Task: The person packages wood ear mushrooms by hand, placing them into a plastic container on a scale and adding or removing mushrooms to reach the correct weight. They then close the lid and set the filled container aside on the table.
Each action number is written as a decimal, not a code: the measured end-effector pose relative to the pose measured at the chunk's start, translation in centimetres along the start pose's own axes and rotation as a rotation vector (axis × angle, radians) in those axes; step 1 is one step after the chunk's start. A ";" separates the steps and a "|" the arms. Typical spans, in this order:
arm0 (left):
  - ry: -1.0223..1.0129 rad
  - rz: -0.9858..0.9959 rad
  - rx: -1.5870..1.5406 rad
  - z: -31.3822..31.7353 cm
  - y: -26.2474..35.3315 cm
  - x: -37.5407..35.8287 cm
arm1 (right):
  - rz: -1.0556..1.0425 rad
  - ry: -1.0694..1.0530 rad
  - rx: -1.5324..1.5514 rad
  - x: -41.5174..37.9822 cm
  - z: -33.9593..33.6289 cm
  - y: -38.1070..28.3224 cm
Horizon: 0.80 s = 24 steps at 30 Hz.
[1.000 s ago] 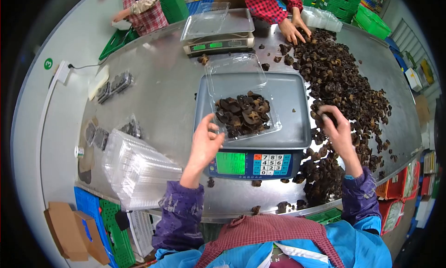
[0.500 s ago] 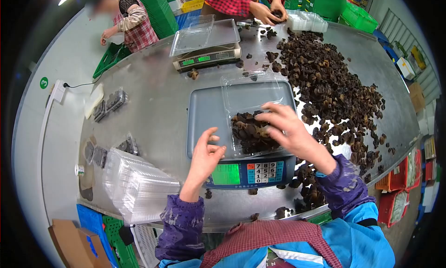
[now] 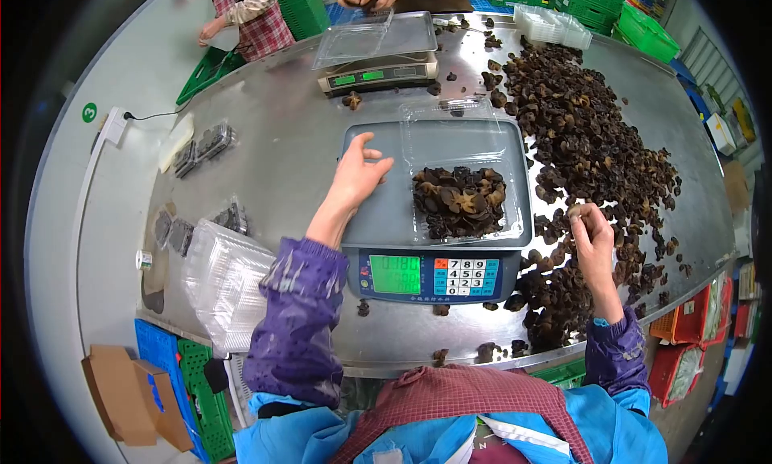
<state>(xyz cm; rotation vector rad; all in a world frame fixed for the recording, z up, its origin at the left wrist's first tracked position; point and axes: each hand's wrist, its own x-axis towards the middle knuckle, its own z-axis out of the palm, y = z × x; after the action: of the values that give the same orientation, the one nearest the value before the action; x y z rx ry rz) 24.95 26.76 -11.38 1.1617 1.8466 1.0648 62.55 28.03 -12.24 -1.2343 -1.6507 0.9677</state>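
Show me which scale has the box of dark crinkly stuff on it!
The near scale, with the number buttons facing you. Its open clear box holds dark fungus pieces; the far scale has none.

Left hand (image 3: 362,173): fingers spread over scale (image 3: 374,221) | right hand (image 3: 593,245): fingertips pinched together at dark fungus pile (image 3: 591,130), grip unclear | clear clamshell (image 3: 450,146): sits lid-back on scale, holds fungus pieces (image 3: 460,204) | display (image 3: 395,274): glows green | stacked clear containers (image 3: 227,287): lie leftward
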 end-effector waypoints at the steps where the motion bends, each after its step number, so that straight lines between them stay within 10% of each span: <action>1: 0.002 0.002 0.001 0.5 -0.1 0.9 | -0.002 0.000 0.002 -0.1 0.0 0.2; 9: -0.122 -0.127 -0.617 3.0 1.1 2.9 | 0.160 -0.207 0.079 0.2 1.6 -0.1; 16: -0.343 0.212 0.083 1.1 -1.4 -5.8 | 0.372 -0.473 0.132 1.7 2.7 -1.7; 24: -0.374 -0.088 -0.425 3.2 -1.6 -8.8 | 0.454 -0.545 0.255 2.3 4.2 -0.2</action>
<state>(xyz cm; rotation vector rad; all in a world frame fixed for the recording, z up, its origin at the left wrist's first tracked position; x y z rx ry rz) 30.30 19.07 -13.07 0.9399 1.2926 1.0422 58.20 29.83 -13.17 -1.2613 -1.5908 1.8680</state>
